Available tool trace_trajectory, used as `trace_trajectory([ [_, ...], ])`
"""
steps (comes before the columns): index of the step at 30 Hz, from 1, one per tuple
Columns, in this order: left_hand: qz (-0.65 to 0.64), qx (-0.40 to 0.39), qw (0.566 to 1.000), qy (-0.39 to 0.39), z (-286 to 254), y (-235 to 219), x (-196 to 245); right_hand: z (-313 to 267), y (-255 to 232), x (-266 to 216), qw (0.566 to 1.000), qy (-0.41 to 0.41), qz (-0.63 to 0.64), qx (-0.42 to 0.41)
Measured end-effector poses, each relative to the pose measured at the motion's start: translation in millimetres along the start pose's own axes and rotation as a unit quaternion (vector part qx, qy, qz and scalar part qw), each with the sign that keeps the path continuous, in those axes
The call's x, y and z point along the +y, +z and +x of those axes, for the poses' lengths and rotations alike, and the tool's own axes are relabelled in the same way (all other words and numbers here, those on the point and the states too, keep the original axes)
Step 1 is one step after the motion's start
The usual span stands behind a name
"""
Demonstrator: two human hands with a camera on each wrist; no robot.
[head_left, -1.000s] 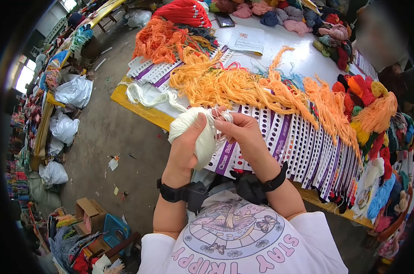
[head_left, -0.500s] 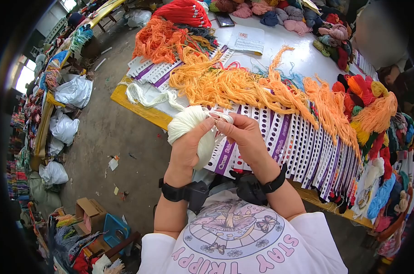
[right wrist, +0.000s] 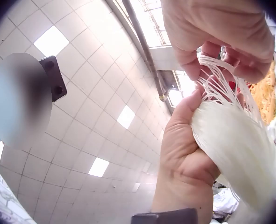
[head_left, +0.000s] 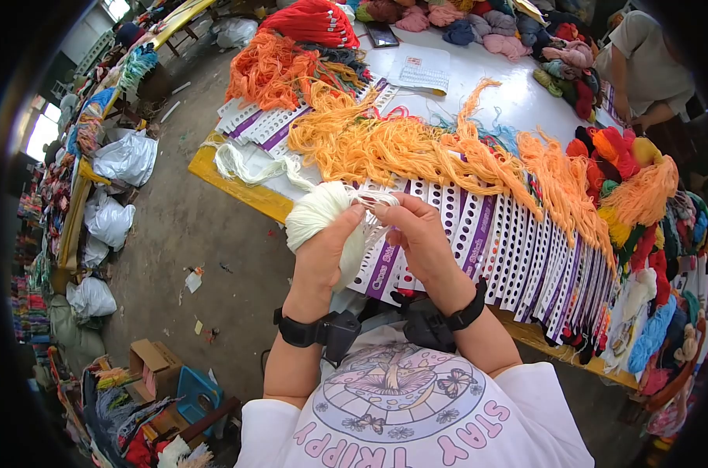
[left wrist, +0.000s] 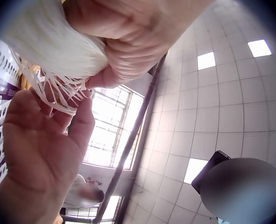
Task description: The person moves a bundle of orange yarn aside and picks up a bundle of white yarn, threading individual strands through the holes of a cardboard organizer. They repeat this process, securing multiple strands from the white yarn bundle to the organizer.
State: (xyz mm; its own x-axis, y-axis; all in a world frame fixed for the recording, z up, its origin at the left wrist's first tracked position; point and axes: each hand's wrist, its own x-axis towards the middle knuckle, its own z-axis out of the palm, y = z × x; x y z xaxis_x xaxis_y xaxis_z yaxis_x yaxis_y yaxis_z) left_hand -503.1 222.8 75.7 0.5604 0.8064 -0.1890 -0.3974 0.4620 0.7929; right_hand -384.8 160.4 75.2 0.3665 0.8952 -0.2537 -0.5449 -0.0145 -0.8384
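Note:
My left hand (head_left: 321,253) grips a thick cream skein of thread (head_left: 315,214), its thumb lying along the near side. Close by, my right hand (head_left: 422,238) pinches a bunch of loose strands at the skein's right end. Seen from the right wrist, these strands (right wrist: 217,86) fan out from the skein (right wrist: 236,144) to the curled right fingers (right wrist: 243,70). The left thumb (right wrist: 187,105) lies at the base of the strands. Both hands are held above the near edge of the table, and the skein hides most of the left fingers in the head view.
Orange thread (head_left: 385,148) lies across rows of punched cards (head_left: 471,226) on the table. A white hank (head_left: 252,165) trails at its left corner. Farther back are red thread (head_left: 311,23), a phone (head_left: 382,33) and a paper sheet (head_left: 420,69). Another person (head_left: 646,62) is at the right.
The skein has tipped slightly left in my left hand. My right fingers have shifted a little on the strands, which spread between both hands.

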Motion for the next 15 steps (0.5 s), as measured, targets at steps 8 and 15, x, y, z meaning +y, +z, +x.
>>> trace_trajectory([
  [8,-0.013,0.014,1.000,-0.013,-1,1,3,5,-8,10,0.992,-0.093,-0.082,-0.039],
  [15,-0.111,-0.044,0.988,-0.102,4,-2,16,8,-11,-3,0.986,0.105,0.083,-0.104],
])
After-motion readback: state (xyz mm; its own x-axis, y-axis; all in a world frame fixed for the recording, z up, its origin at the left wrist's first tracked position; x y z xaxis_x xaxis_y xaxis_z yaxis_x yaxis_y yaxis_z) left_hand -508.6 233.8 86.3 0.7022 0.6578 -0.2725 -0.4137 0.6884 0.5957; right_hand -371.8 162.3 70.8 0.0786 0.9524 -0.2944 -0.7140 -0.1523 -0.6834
